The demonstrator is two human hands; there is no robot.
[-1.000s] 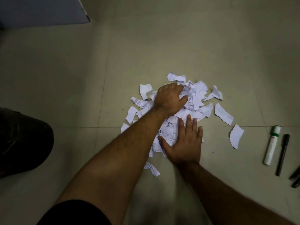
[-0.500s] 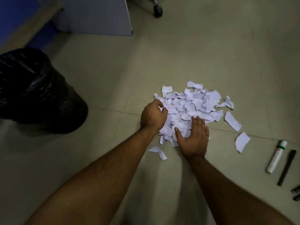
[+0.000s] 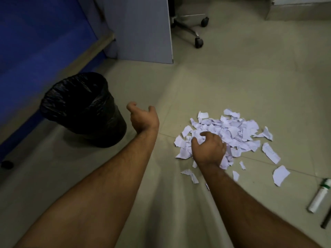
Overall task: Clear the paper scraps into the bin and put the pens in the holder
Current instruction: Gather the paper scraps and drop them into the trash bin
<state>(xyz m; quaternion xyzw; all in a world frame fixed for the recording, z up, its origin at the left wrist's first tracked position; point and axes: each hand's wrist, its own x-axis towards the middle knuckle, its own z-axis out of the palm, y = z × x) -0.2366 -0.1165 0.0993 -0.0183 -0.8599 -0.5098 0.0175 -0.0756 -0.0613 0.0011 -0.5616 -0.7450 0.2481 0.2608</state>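
A heap of torn white paper scraps [image 3: 234,133] lies on the tiled floor, with loose pieces around it. My right hand [image 3: 208,149] sits on the heap's near left edge, fingers curled into the scraps and gripping a bunch. My left hand [image 3: 143,119] hovers off the floor between the heap and the bin, fingers loosely curled, no paper visible in it. The bin [image 3: 80,108], lined with a black bag, stands to the left. A white marker with a green band [image 3: 320,197] and a black pen [image 3: 326,221] lie at the right edge. No pen holder is in view.
A grey partition panel [image 3: 143,29] and a blue wall [image 3: 35,42] stand behind the bin. An office chair's wheeled base [image 3: 197,36] is at the back. A small dark object [image 3: 7,164] lies at the left edge.
My left hand has left the heap and moved left toward the bin. My right hand has gone from lying flat on the scraps to curling into them. The view has swung left and up.
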